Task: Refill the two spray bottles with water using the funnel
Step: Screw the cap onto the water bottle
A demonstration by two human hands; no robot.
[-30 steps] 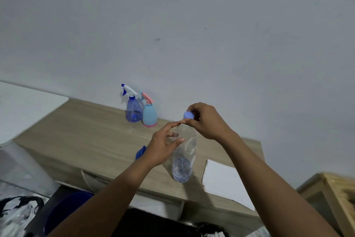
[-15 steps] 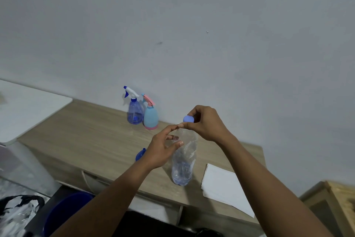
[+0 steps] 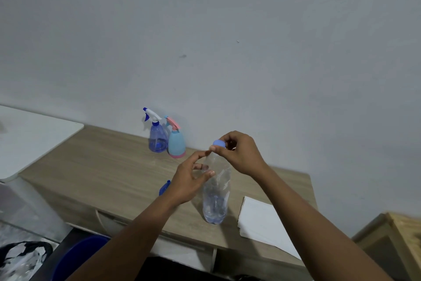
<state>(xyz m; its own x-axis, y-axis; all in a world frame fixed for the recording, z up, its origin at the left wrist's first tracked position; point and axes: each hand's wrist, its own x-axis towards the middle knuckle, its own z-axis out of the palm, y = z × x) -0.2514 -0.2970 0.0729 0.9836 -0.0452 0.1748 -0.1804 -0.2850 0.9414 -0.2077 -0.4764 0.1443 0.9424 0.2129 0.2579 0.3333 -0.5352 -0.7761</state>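
A clear plastic water bottle (image 3: 215,198) stands on the wooden table (image 3: 109,166), partly filled. My right hand (image 3: 239,153) pinches its blue cap (image 3: 219,143) at the top. My left hand (image 3: 189,180) curls around the bottle's upper body, thumb and fingers on it. Against the wall stand two spray bottles: a clear blue one (image 3: 157,137) with a white and blue trigger, and a light blue one (image 3: 176,144) with a pink trigger. A blue funnel (image 3: 164,188) lies on the table, mostly hidden behind my left wrist.
Folded white paper (image 3: 259,221) lies on the table at the right. A white surface (image 3: 29,135) adjoins the table's left end. Below sit a blue bucket (image 3: 77,255) and a black-and-white bag (image 3: 20,258). A wooden crate (image 3: 396,242) is at the far right.
Both hands stay on the bottle and cap; the fingers shift only slightly. The view has drifted a little, moving the scene lower in frame.
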